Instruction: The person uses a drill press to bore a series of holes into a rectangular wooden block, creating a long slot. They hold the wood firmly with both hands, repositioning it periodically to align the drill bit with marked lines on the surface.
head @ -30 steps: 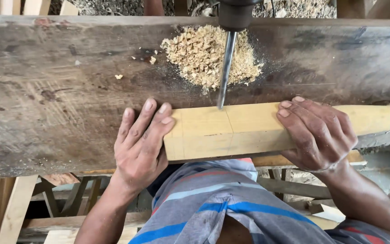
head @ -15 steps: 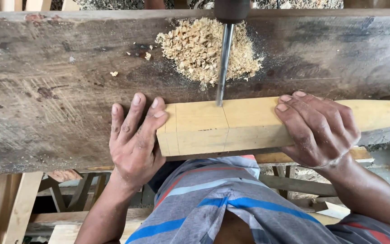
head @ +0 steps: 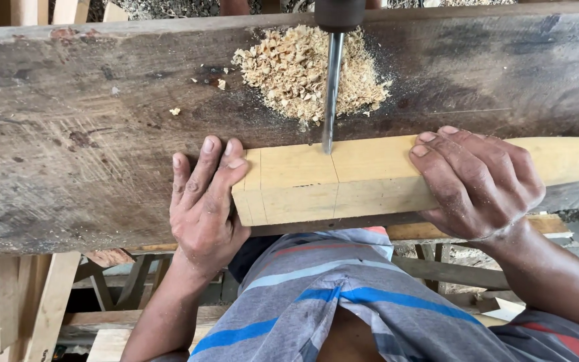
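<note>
Right, big dark worn bench plank (head: 88,134) spans the view. Pale squared timber (head: 343,177) lies flat on its near edge, pencil lines across it. My right hand (head: 480,184) wraps over the timber, fingers curled down on top, gripping it. My left hand (head: 206,201) is open, fingers straight, pressed against the timber's left end. Drill bit (head: 330,94) stands with tip at the timber's far edge. Shavings pile (head: 303,70) sits behind it.

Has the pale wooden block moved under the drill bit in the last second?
Yes. The pale wooden block has slid leftward: its pencil line now sits under the drill bit, and its left end lies further left of the sawdust pile.
</note>
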